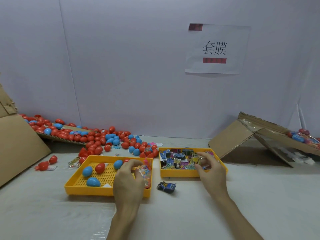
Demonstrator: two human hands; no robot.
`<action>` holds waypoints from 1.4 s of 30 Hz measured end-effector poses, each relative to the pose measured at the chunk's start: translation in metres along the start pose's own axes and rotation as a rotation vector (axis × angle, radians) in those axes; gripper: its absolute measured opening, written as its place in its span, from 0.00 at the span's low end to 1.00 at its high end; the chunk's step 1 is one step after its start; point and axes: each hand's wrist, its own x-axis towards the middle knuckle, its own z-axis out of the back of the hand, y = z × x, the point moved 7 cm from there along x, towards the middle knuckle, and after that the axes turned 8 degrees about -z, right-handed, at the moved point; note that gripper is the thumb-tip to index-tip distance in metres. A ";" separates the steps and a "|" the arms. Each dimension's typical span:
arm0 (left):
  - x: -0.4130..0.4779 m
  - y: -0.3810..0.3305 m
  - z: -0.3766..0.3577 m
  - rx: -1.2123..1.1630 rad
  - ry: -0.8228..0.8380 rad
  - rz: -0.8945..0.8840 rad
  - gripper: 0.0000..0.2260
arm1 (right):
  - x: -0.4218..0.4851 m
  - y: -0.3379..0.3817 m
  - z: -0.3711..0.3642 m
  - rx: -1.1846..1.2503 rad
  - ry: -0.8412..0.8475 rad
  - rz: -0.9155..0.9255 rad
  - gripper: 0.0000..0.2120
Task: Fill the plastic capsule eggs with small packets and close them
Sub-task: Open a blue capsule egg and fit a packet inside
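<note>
Eggs: a few whole blue and red plastic capsule eggs (87,171) lie in the left yellow perforated tray (72,187), staged close, I judge, to spare me reaching for the heap.
Clear packets: clear crinkly packets with coloured bits (147,170) are piled at that tray's right end.
Left grip: my left hand (128,181) curls into that pile, fingertips seemingly pinching one packet.
Printed packets: small printed paper packets (176,161) fill the right yellow tray (180,173).
Right grip: my right hand (212,172) hooks down among them; I cannot tell if it holds one.
Stray: one dark blue packet (166,187) lies on the bench (259,196), in front of the gap between the trays.
Supply: a heap of red and blue eggs (97,139) spills along the back left beside a cardboard ramp (17,144).
</note>
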 end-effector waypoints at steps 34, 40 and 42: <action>-0.058 -0.075 -0.056 -0.361 0.641 -0.457 0.10 | -0.011 0.023 -0.025 0.146 0.351 -0.037 0.05; -0.067 -0.061 -0.063 -0.526 0.755 -0.154 0.08 | -0.011 0.030 -0.032 0.386 0.493 -0.284 0.02; -0.065 -0.057 -0.065 -0.544 0.734 -0.084 0.07 | -0.015 0.031 -0.032 0.514 0.510 -0.350 0.05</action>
